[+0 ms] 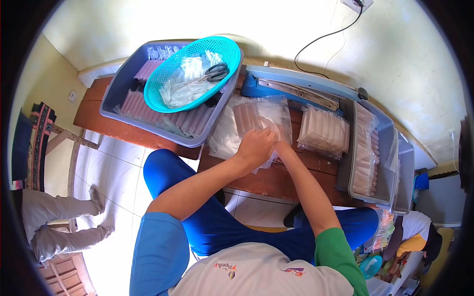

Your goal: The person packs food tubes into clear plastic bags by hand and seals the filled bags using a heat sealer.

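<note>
My left hand (256, 146) is closed in a pinch on the near end of a clear plastic bag (280, 106). Pinkish-brown sticks (248, 117) lie in a flat row inside that bag. Against the left hand, my right hand (281, 143) is closed on the same end of the bag, its fingers partly covered by plastic and the other hand. Under and left of them, more clear plastic bags (222, 140) are spread on the wooden bench. A filled pack of sticks (323, 130) rests to the right of my hands.
A turquoise basket (153, 93) of plastic strips and scissors (216, 74) sits on a grey tub (111, 98) of packed sticks. Behind the bags stands a long blue sealer (301, 81). Grey crates (351, 163) hold packs at right. Other people are at both sides.
</note>
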Demonstrator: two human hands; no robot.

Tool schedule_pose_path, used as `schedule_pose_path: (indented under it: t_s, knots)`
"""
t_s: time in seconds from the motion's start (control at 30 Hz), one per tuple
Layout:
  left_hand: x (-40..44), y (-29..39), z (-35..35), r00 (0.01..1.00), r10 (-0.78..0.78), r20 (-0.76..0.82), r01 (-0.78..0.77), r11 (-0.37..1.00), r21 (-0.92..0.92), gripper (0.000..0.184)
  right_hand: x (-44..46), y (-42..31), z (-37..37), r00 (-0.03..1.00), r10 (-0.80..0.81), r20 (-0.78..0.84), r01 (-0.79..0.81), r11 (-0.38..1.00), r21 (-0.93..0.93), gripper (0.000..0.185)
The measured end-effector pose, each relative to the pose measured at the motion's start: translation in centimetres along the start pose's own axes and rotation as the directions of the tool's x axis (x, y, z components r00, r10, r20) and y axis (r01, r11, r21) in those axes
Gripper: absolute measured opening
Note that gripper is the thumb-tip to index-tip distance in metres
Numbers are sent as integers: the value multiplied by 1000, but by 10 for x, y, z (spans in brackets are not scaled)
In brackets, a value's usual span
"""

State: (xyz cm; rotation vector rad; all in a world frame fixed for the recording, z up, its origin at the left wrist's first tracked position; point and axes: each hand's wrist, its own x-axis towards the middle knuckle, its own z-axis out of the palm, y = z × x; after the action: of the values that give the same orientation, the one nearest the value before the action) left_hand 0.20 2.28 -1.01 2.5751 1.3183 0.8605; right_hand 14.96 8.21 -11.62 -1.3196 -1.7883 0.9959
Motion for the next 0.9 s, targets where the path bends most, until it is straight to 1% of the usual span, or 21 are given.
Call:
schedule_pose_path:
  t_s: [0.07, 0.1, 0.13, 0.2, 0.23, 0.3, 0.33, 0.37, 0.43, 0.5, 0.83, 0.9]
  knots:
    - [-1, -1, 2, 1000, 7, -4, -7, 1000, -5, 12, 13, 3, 2, 997, 74, 10, -71, 983, -168, 40]
    - [-1, 0, 2, 1000, 15, -7, -15, 1000, -8, 12, 17, 2, 2, 989, 148, 8, -137, 934, -331, 41]
    - [-1, 0, 2, 1000, 16, -7, -16, 1000, -8, 12, 14, 1, 1, 989, 148, 7, -137, 934, -331, 41]
    - [0, 0, 2, 1000, 7, 24, -7, 1000, 11, 12, 4, -3, 0, 999, -50, -1, 47, 950, -309, 44]
    - [0, 0, 1, 1000, 8, 24, -8, 1000, 11, 12, 0, -11, -3, 999, -51, -2, 48, 950, -309, 44]
    - [-1, 0, 1, 999, 9, 34, -9, 1000, -12, 12, -8, -25, -4, 998, 19, 63, -4, 973, -230, 48]
    - [-2, 1, -1, 999, 10, 34, -10, 1000, -12, 12, -13, -13, 4, 998, 19, 62, -4, 973, -230, 48]
    - [-2, 2, -2, 999, 11, 51, -10, 1000, -21, 12, -19, 5, 16, 998, -64, -8, 59, 954, -295, 50]
    - [-5, 4, -3, 998, 11, 68, -9, 1000, -30, 13, -27, 7, 23, 986, -149, -69, 115, 925, -361, 55]
    - [-7, 5, -3, 985, -8, 175, 16, 999, -41, 12, -32, 9, 22, 999, 27, -19, -29, 992, -125, 63]
    - [-9, 5, -5, 989, 26, 144, -17, 998, -61, 13, -31, -9, 20, 998, 53, 20, -49, 986, -160, 64]
    - [-10, 6, -6, 987, 13, 161, -7, 999, -39, 14, -31, -13, 18, 997, 66, 30, -60, 984, -171, 64]
